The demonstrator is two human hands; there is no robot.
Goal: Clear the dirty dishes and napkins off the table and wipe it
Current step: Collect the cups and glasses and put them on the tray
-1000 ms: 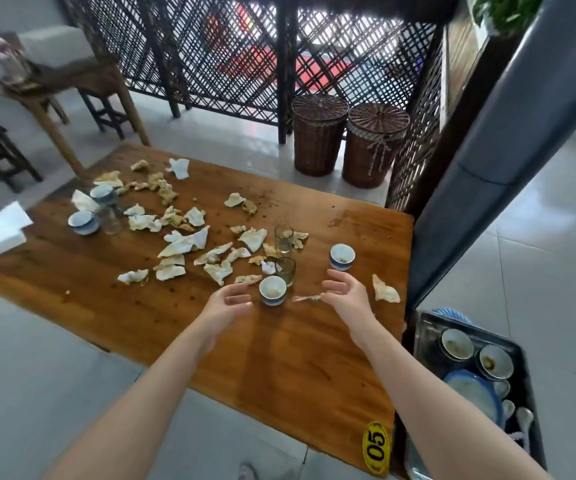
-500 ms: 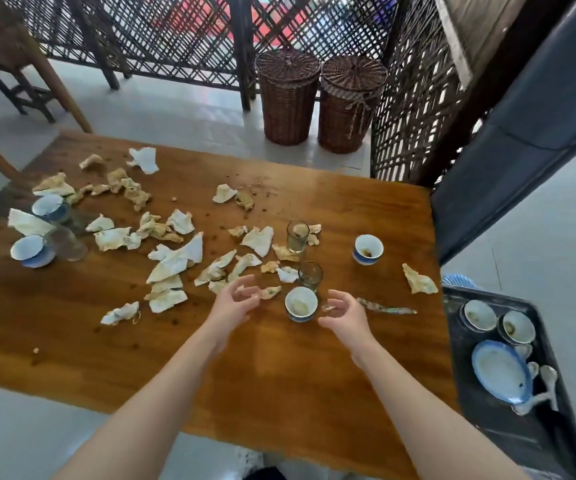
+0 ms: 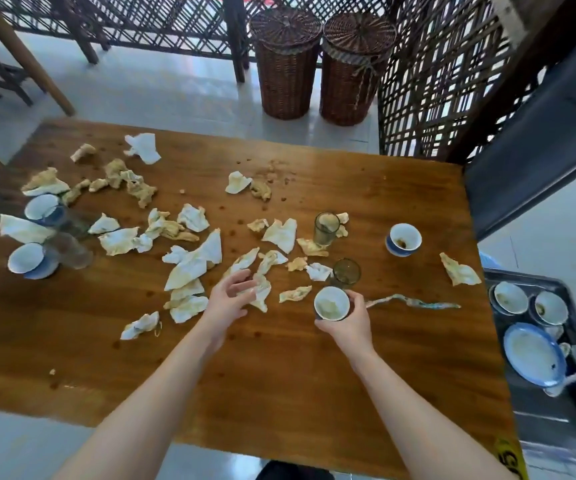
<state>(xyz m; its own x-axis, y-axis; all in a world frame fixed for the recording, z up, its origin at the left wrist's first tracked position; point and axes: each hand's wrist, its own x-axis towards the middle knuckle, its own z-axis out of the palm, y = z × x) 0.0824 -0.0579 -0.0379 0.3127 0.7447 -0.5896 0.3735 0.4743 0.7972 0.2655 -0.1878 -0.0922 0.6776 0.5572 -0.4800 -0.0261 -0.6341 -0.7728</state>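
A wooden table (image 3: 279, 368) is strewn with several crumpled, stained napkins. My right hand (image 3: 349, 323) grips a small white and blue cup (image 3: 331, 303) near the table's middle. My left hand (image 3: 229, 299) has its fingers curled on a crumpled napkin (image 3: 260, 292) just left of that cup. A green glass (image 3: 346, 271) stands right behind the cup, and a second glass (image 3: 325, 228) holds a bit of napkin further back. Another cup (image 3: 403, 239) sits to the right. A twisted wrapper (image 3: 414, 302) lies right of my right hand.
At the left edge stand two blue and white cups (image 3: 42, 209) (image 3: 28, 259) and clear glasses (image 3: 68, 249). A dark tray (image 3: 536, 420) at the right, below table height, holds bowls, a blue-rimmed plate (image 3: 532, 358) and spoons. Two wicker baskets (image 3: 286, 64) stand beyond the table.
My right hand has closed round the small cup. My left hand moved forward onto a napkin. The camera came closer over the table.
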